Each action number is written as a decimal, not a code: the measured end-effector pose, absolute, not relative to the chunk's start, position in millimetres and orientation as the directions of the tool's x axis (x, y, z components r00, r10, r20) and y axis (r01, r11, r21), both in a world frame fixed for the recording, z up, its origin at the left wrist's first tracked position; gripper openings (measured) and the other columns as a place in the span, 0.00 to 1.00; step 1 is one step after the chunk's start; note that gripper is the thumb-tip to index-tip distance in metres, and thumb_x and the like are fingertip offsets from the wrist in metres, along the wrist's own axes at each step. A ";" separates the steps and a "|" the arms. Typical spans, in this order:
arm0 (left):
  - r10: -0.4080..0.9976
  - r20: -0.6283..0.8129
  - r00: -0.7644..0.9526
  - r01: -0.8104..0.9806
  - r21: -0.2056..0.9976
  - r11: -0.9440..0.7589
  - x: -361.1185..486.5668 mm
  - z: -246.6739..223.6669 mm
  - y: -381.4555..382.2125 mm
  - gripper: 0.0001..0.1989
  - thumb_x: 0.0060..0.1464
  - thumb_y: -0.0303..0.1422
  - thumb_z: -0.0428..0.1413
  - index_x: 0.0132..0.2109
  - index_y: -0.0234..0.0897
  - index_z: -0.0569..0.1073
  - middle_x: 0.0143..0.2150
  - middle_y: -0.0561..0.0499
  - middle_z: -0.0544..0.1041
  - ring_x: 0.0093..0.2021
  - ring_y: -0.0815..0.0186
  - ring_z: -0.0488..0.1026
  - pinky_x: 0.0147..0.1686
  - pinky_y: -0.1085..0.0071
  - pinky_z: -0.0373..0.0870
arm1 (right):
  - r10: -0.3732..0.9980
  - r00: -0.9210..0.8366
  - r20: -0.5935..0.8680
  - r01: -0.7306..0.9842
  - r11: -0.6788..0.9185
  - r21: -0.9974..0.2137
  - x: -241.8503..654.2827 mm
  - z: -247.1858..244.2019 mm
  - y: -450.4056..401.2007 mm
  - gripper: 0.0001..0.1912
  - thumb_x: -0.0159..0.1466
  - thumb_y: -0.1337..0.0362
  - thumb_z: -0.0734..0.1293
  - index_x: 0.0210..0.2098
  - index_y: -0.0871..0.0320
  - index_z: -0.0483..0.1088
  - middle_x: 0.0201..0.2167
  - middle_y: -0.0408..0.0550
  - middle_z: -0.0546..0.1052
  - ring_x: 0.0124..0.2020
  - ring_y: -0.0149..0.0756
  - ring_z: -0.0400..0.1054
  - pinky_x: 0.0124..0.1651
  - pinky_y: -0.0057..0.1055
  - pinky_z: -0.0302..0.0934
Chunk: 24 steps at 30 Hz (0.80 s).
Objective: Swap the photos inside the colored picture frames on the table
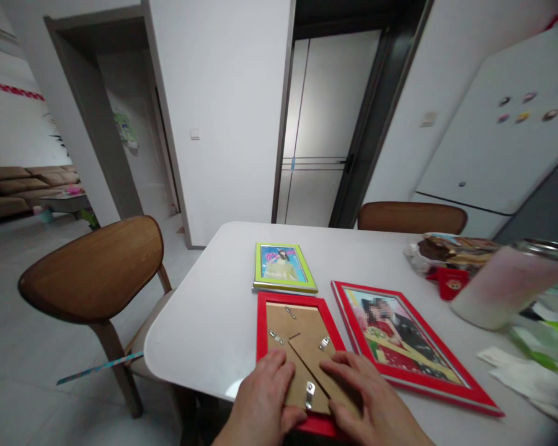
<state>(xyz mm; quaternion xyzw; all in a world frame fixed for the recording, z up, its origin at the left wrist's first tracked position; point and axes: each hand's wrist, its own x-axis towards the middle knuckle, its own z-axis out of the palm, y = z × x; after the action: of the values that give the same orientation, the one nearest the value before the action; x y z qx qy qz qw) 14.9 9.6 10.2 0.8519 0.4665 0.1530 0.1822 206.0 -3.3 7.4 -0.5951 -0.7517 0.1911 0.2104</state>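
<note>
Left hand [265, 399] and right hand [374, 406], fingers spread flat, press the brown fibreboard back of a face-down red picture frame [265, 322] at the white table's [204, 322] near edge (metal turn-clips [309, 394] visible). A hard push could likely bend a clip or slide the frame off.

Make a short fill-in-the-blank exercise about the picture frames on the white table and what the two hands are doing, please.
1. Both hands, left hand and right hand, rest on the brown backing of a frame whose border is ____.
2. The small frame farther away has a ____ border.
3. The large red frame on the right lies with its photo facing ____.
4. The number of frames on the table is ____.

Missing words: red; green; up; three
</note>
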 end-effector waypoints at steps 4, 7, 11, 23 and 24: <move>0.864 0.049 0.501 0.760 0.452 -0.467 19.4 7.0 14.2 0.24 0.43 0.31 0.58 0.49 0.29 0.66 0.53 0.38 0.64 0.53 0.56 0.60 0.52 0.59 0.57 | 0.967 -0.210 0.145 0.850 0.254 -0.461 207.6 -5.0 3.4 0.22 0.50 0.63 0.60 0.44 0.60 0.67 0.46 0.55 0.65 0.48 0.43 0.57 0.51 0.42 0.50; 0.864 0.062 0.500 0.752 0.463 -0.469 17.0 7.4 15.3 0.20 0.44 0.32 0.57 0.47 0.34 0.68 0.52 0.43 0.66 0.53 0.56 0.61 0.54 0.54 0.52 | 0.952 -0.240 0.188 0.861 0.299 -0.411 208.1 -8.9 6.6 0.21 0.49 0.63 0.61 0.43 0.58 0.67 0.45 0.54 0.66 0.47 0.44 0.58 0.49 0.43 0.52; 0.851 0.055 0.522 0.728 0.492 -0.477 11.4 9.2 13.0 0.20 0.46 0.36 0.55 0.47 0.36 0.67 0.53 0.45 0.65 0.54 0.57 0.60 0.54 0.51 0.48 | 0.934 -0.276 0.228 0.857 0.346 -0.382 211.5 -6.3 18.0 0.16 0.55 0.61 0.58 0.42 0.57 0.68 0.42 0.53 0.67 0.43 0.40 0.60 0.46 0.39 0.55; 0.859 0.042 0.509 0.729 0.509 -0.457 10.2 -0.3 10.9 0.29 0.34 0.42 0.62 0.44 0.33 0.67 0.55 0.42 0.62 0.55 0.56 0.57 0.55 0.54 0.46 | 0.930 -0.213 0.298 0.912 0.299 -0.280 214.7 -11.6 51.0 0.13 0.54 0.71 0.55 0.31 0.61 0.71 0.34 0.53 0.67 0.38 0.39 0.59 0.41 0.35 0.55; 0.860 0.037 0.509 0.731 0.510 -0.454 10.3 0.5 10.6 0.29 0.34 0.42 0.62 0.44 0.33 0.67 0.55 0.42 0.61 0.55 0.56 0.57 0.55 0.54 0.46 | 0.930 -0.210 0.301 0.909 0.299 -0.289 214.8 -12.3 49.8 0.13 0.54 0.71 0.55 0.31 0.61 0.70 0.34 0.53 0.67 0.38 0.39 0.59 0.42 0.35 0.55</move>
<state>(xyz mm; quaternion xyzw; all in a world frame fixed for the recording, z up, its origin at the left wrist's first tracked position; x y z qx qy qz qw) 10.3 10.6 0.5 0.8399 0.4736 0.1465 0.2209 214.8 49.8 -12.3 -0.5914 -0.7775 0.0245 0.2124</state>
